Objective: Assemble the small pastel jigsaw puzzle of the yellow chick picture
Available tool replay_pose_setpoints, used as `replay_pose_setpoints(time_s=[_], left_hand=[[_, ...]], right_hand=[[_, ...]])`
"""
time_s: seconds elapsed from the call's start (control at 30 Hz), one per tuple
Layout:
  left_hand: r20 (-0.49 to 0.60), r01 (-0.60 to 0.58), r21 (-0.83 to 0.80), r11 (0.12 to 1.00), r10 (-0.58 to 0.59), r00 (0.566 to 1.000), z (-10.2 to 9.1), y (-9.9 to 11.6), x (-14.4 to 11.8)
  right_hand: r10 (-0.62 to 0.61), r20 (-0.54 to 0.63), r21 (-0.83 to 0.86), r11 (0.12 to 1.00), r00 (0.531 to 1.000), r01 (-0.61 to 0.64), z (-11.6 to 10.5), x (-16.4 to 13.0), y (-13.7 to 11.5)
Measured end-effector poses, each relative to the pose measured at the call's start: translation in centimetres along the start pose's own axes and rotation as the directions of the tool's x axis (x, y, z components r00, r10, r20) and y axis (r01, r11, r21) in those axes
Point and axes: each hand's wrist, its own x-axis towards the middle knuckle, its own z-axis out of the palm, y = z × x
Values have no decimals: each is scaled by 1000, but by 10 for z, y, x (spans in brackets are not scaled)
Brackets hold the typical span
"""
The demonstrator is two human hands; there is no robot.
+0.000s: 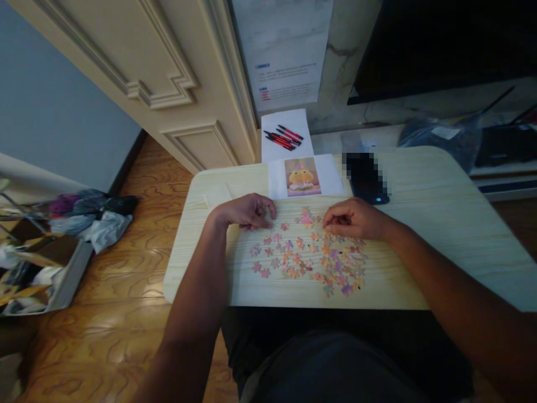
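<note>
Clock centre: the joined puzzle section (306, 218), one count, a small pink-and-yellow group lying on the table (453, 240).

Left hand (247, 212), at 9 o'clock: fingers curled inward, thumb and forefinger a small gap apart, fingertips low over the wood. Whether a piece is held cannot be told.

Right hand (354, 219), at 3 o'clock: fingers bent, tips drawn together just beside the section. Whether they pinch a piece is likewise hidden.

One single piece (285, 226) lies at 8 o'clock, between section and left hand. Loose puzzle pieces (339, 266) spread from 4 round to 8 o'clock, densest and overlapping at 5; too small and crowded for an exact count.

At 12 o'clock: one picture card (302, 176) on one white sheet (329, 173). At 2: one dark phone (369, 182). Beyond the far edge, between 11 and 12: at least five red-and-black pens (280, 140) on another sheet (272, 154).

Edges: the near edge runs across 6 o'clock, the lowest pieces near it but short of it. Widest visible stretch of tabletop: 2 to 4 o'clock, crossed by the right forearm. The left side is narrower.
</note>
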Motion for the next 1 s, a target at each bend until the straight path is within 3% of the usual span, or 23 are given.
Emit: replay_pose_setpoints(time_s=[0.5, 0.63, 0.83, 1.0], left_hand=[[-30, -37, -73, 997, 35, 999, 7, 0, 12], [10, -22, -107, 994, 23, 1000, 2, -2, 9], [99, 93, 34, 995, -96, 990, -2, -1, -10], [-16, 260, 185, 948, -261, 965, 6, 3, -18]], right_hand=[[24, 14, -12, 1000, 1000, -23, -1, 0, 1], [26, 14, -11, 1000, 1000, -26, 0, 0, 2], [27, 22, -8, 1000, 999, -26, -1, 0, 2], [17, 18, -13, 1000, 1000, -17, -1, 1, 2]])
